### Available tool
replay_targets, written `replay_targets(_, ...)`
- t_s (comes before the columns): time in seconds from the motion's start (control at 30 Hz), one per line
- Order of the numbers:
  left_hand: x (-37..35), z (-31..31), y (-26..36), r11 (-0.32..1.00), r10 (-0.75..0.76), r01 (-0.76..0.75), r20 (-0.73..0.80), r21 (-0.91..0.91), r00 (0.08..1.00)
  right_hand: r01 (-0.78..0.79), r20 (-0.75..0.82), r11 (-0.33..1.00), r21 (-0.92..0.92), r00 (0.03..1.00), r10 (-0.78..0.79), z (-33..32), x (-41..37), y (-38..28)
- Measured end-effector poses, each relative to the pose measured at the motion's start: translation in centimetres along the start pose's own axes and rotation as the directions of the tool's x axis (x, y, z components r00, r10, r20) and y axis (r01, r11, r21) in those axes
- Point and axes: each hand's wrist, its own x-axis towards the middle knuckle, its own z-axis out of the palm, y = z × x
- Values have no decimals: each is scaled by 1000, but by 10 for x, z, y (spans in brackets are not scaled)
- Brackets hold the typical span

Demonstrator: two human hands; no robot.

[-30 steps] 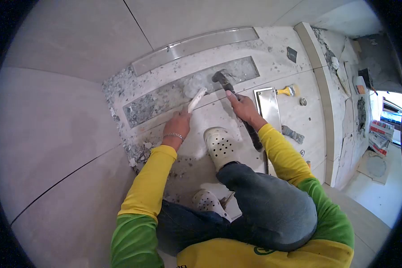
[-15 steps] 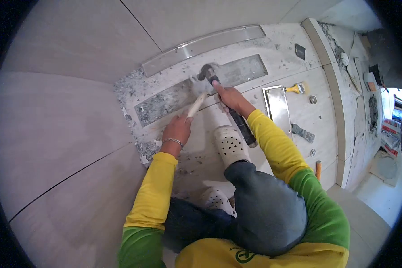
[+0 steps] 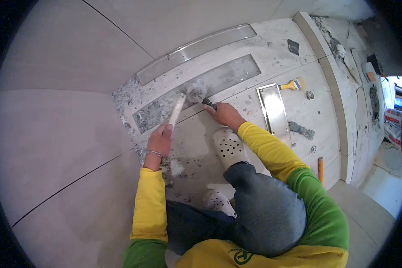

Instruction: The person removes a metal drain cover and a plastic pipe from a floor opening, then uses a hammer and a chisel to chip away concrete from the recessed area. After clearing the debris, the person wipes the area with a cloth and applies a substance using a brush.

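My left hand (image 3: pixel 159 140) is closed round a pale, whitish stick-like tool (image 3: pixel 177 109), its upper end over the recessed strip in the floor (image 3: pixel 234 71). Just right of it, my right hand (image 3: pixel 223 115) grips a tool with a dark handle (image 3: pixel 210 104). The far end of that tool is a grey blur over the strip, and its shape cannot be made out. Grey chips and dust lie in the strip's left part and around it. Beyond the strip runs a raised metal-edged bar (image 3: pixel 192 51) along the wall.
To the right lie a shiny metal plate (image 3: pixel 273 107), a yellow-handled brush (image 3: pixel 291 85), a grey wrapped object (image 3: pixel 301 130), a small round metal part (image 3: pixel 310 94), a dark flat piece (image 3: pixel 293 47) and an orange handle (image 3: pixel 320 169). A low curb (image 3: pixel 332 85) stands beyond. My white shoe (image 3: pixel 230 145) is near my right hand.
My left hand and the pale tool have shifted left and down. My right hand is lower and slightly left; the long black-handled hammer seen before no longer shows its full length.
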Motion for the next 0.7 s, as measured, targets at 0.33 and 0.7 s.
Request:
replay_targets(0.33,-53,-55,11,627,-406,112,-201,-771,891,46,-551,961,271,826,116,-74,-44,56)
replay_targets(0.7,23,-20,-36,722,-318,218,-36,-657,947,-741,-722,656,147,373,583,-133,-96,270)
